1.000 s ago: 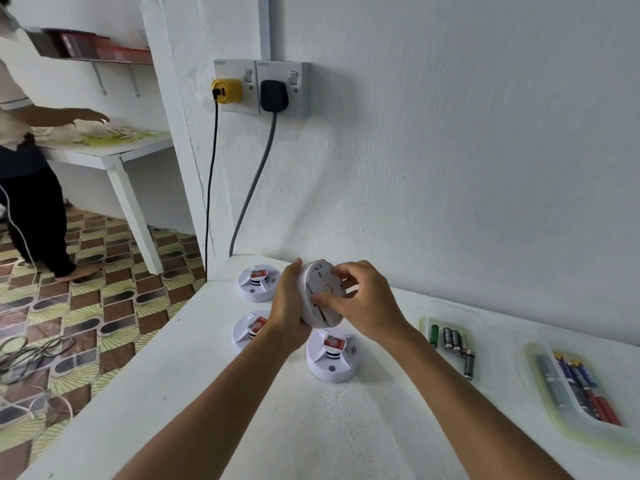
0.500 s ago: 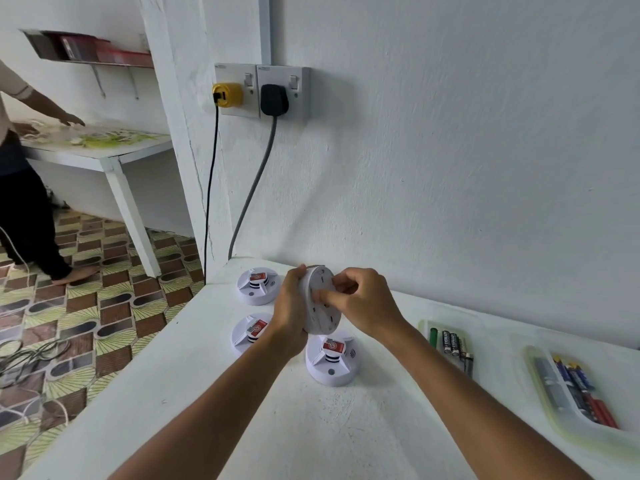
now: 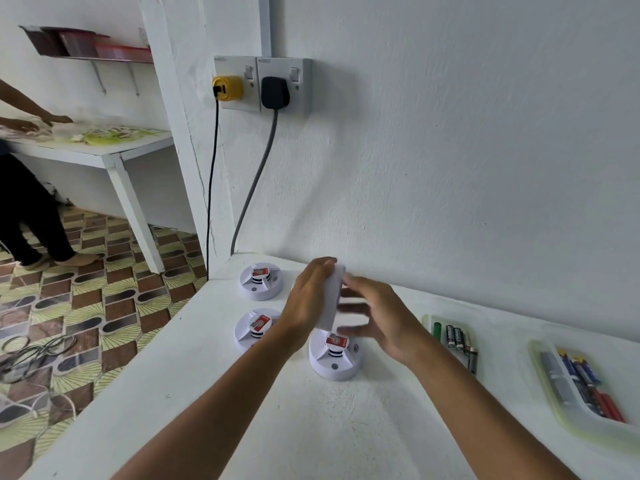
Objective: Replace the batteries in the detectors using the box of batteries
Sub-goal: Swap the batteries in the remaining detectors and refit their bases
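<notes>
Left hand (image 3: pixel 308 303) around upright detector (image 3: pixel 332 299), right hand (image 3: pixel 377 320) spread.

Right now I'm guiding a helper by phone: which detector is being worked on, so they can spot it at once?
Start at the white table below the wall sockets, where three detectors lie flat showing red labels. Just above the nearest of them, the left hand holds a fourth detector. It alone is off the table, tilted on edge.
</notes>
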